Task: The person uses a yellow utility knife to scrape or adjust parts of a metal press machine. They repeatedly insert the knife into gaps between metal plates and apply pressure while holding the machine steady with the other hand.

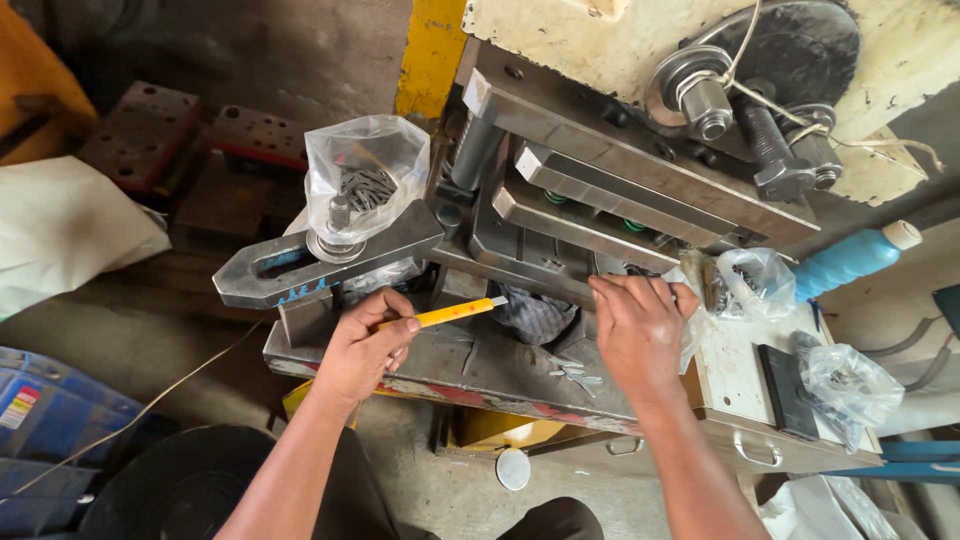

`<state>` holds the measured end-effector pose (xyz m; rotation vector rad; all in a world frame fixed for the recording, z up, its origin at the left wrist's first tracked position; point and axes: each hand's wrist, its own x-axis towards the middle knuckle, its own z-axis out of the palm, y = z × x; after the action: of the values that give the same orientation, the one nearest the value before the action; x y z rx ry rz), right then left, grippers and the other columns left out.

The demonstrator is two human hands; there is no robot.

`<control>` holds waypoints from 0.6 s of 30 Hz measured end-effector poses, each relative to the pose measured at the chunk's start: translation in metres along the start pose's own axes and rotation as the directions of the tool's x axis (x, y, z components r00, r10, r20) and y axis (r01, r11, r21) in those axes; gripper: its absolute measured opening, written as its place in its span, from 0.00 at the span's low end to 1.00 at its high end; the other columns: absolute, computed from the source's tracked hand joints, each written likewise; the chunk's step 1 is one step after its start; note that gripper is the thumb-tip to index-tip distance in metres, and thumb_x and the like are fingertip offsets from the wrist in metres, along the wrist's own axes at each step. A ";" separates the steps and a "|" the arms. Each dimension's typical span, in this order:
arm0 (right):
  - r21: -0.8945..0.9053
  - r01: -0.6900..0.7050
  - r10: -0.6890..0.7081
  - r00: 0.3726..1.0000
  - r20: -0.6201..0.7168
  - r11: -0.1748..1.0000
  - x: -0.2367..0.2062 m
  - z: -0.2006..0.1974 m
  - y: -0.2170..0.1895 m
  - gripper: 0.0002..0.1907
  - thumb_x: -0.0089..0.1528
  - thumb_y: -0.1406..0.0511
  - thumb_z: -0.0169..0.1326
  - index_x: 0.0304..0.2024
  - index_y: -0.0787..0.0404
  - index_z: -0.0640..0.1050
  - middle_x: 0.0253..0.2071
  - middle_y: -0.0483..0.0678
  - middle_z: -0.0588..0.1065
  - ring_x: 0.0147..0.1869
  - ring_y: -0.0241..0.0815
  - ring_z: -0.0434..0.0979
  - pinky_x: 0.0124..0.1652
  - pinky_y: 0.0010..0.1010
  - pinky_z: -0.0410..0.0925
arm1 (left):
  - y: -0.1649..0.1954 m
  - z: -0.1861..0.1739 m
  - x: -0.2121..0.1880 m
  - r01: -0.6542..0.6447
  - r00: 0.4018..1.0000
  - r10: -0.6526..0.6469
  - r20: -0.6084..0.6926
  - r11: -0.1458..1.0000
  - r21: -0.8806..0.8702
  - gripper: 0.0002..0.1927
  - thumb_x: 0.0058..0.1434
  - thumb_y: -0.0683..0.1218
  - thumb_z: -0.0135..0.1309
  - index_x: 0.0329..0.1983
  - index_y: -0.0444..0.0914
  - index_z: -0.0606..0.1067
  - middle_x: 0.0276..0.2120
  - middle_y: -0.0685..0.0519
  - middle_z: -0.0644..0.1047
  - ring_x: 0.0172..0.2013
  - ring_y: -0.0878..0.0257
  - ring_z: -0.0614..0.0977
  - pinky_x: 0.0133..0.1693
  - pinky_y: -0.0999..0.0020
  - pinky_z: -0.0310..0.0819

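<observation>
Head view, looking down at my two bare hands at a metal press die. My left hand (365, 345) has its fingers wrapped around a thin yellow stick tool (448, 313), held like a pen, its light tip pointing right toward the die opening, just above the steel base plate (470, 365). My right hand (640, 325) sits palm down at the front edge of the die set (600, 195), fingers curled and reaching into the gap; can't tell if they pinch anything, fingertips are hidden. Small flat metal pieces (575, 372) lie loose on the base plate between the hands, near the right one. A dark patterned cloth (535, 315) is tucked under the die, just past the tool tip. A slotted steel clamp (325, 260) with a bolt lies left of the die, above my left hand. Behind the clamp, a clear plastic bag (365, 175) of small dark metal parts. Right of my right hand, a second clear bag (755, 280) on a white tabletop (735, 360), a black flat block (782, 390) beside it, another bag (845, 385) further right. Blue-handled tool (850, 258) at the right edge, well apart from both hands.
</observation>
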<state>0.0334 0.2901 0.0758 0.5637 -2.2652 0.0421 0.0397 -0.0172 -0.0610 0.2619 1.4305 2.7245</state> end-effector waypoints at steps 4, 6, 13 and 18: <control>0.135 -0.109 0.118 0.991 -0.059 0.985 -0.001 0.008 0.006 0.04 0.63 0.65 0.64 0.41 0.55 0.83 0.43 0.41 0.80 0.48 0.42 0.77 0.59 0.37 0.58 | 0.001 0.001 -0.001 -0.009 1.000 0.009 0.002 1.000 -0.007 0.04 0.63 0.37 0.55 0.35 0.35 0.72 0.23 0.57 0.69 0.19 0.72 0.66 0.21 0.75 0.60; 0.174 -0.174 0.187 0.981 -0.056 0.969 -0.003 0.012 0.006 0.05 0.63 0.64 0.64 0.42 0.55 0.83 0.45 0.41 0.80 0.51 0.43 0.76 0.60 0.39 0.57 | 0.001 0.001 -0.001 0.000 1.000 0.000 -0.003 1.000 0.005 0.04 0.63 0.37 0.56 0.35 0.35 0.72 0.23 0.57 0.69 0.19 0.72 0.66 0.21 0.74 0.59; 0.098 -0.191 0.191 0.982 0.009 0.977 -0.019 0.010 -0.013 0.22 0.64 0.57 0.59 0.58 0.58 0.78 0.60 0.48 0.76 0.64 0.50 0.70 0.64 0.51 0.53 | 0.002 0.001 -0.002 -0.014 1.000 0.014 0.008 0.999 0.050 0.04 0.64 0.38 0.56 0.35 0.36 0.71 0.21 0.58 0.68 0.18 0.73 0.66 0.21 0.75 0.59; 0.087 -0.139 0.125 0.980 0.154 0.986 -0.015 0.016 -0.017 0.40 0.64 0.53 0.57 0.70 0.69 0.62 0.63 0.56 0.73 0.69 0.58 0.68 0.68 0.56 0.48 | 0.000 -0.001 0.000 0.000 1.000 0.000 0.019 1.000 0.022 0.04 0.64 0.38 0.55 0.35 0.36 0.71 0.21 0.59 0.68 0.18 0.73 0.66 0.20 0.75 0.59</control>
<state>0.0382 0.2777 0.0520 0.4798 -2.4541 0.1839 0.0395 -0.0179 -0.0620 0.2874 1.4558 2.7008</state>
